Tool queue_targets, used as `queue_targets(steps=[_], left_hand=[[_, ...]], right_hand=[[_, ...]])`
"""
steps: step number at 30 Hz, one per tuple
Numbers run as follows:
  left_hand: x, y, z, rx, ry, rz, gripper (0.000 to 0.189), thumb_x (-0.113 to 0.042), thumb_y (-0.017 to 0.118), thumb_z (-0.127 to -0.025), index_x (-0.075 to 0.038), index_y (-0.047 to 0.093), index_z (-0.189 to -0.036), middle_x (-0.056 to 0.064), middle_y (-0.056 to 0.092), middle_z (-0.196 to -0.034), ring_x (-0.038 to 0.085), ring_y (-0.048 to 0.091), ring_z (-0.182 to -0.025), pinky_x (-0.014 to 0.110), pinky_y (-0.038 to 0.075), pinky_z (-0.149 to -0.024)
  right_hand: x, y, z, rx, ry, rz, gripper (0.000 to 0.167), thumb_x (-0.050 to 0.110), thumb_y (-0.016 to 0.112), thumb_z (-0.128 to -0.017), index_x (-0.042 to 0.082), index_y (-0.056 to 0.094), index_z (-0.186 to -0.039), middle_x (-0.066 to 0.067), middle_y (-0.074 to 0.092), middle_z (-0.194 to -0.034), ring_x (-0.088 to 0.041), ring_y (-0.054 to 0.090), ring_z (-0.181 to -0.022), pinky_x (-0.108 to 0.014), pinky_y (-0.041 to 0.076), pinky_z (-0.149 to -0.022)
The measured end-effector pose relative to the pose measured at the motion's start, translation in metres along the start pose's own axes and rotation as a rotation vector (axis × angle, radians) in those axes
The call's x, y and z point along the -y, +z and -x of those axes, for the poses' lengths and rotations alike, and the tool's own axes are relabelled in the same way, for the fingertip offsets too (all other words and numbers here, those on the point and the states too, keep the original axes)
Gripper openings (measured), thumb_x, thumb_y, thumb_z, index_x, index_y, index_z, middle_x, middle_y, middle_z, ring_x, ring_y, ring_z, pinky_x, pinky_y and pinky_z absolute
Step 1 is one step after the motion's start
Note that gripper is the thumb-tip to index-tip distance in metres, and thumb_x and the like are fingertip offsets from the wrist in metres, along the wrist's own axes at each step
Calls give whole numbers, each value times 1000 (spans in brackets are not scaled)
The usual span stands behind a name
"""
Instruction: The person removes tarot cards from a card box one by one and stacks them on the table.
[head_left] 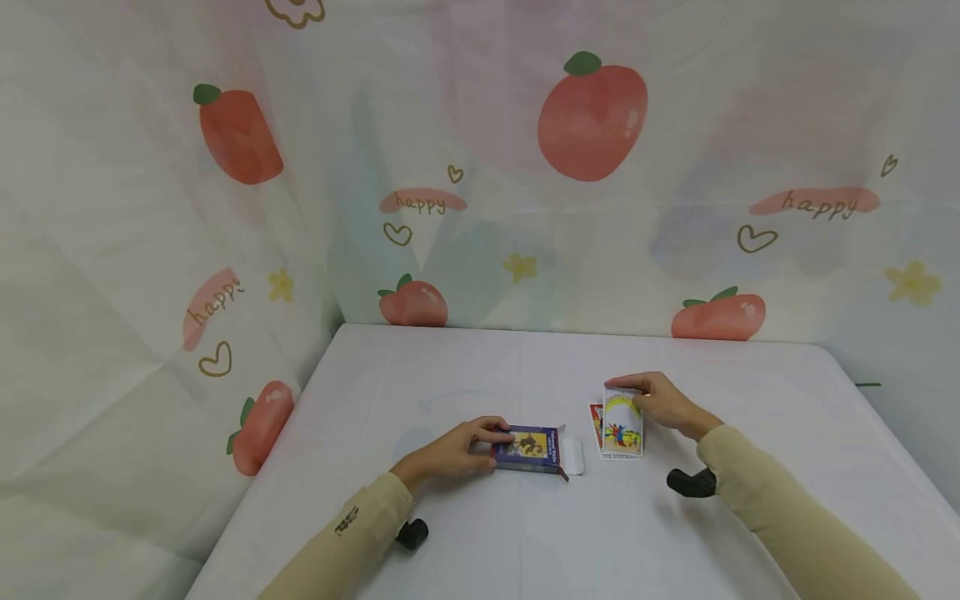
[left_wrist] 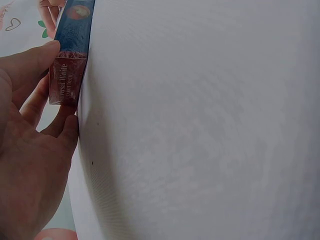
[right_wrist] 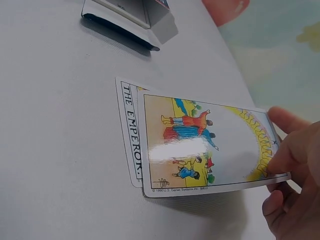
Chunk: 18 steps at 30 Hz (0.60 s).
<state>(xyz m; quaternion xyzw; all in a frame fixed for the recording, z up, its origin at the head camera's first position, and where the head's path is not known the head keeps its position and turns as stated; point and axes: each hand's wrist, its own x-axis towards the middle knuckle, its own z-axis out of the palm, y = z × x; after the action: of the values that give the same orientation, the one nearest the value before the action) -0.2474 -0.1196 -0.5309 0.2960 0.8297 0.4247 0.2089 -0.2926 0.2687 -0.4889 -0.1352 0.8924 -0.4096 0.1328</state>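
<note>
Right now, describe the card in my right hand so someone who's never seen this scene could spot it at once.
On the white table, look right of the blue card box to your right hand. It pinches the top card, which partly covers the Emperor card. Unlike that neighbour, it shows a yellow arc above brightly dressed figures.

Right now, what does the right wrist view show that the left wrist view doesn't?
Right wrist only: the glossy rectangular rainbow card, the white-bordered Emperor card beneath, the white cardboard flaps.
Left wrist only: the left hand gripping the blue cardboard box, its red lettered end.
Both: that box, white tablecloth, printed curtain, apparently the right hand.
</note>
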Motion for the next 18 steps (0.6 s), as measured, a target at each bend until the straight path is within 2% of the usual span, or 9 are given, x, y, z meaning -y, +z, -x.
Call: queue_targets(steps=[7, 18], left_hand=[[-2, 0, 0, 2, -7, -2, 50, -10, 68, -95, -20, 60, -142, -1, 44, -155, 23, 32, -152, 51, 25, -125], [-4, 0, 0, 0, -18, 10, 48, -9, 68, -95, -20, 61, -141, -2, 44, -154, 22, 32, -151, 51, 24, -126]], right_hand=[[1, 4, -2, -9, 5, 9, 48, -6, 44, -93, 0, 61, -138, -27, 51, -148, -46, 43, -139, -64, 36, -113], [-2, 12, -5, 8, -45, 41, 50, -11, 49, -85, -1, 64, -133, -26, 57, -143, -48, 43, -139, -66, 34, -113]])
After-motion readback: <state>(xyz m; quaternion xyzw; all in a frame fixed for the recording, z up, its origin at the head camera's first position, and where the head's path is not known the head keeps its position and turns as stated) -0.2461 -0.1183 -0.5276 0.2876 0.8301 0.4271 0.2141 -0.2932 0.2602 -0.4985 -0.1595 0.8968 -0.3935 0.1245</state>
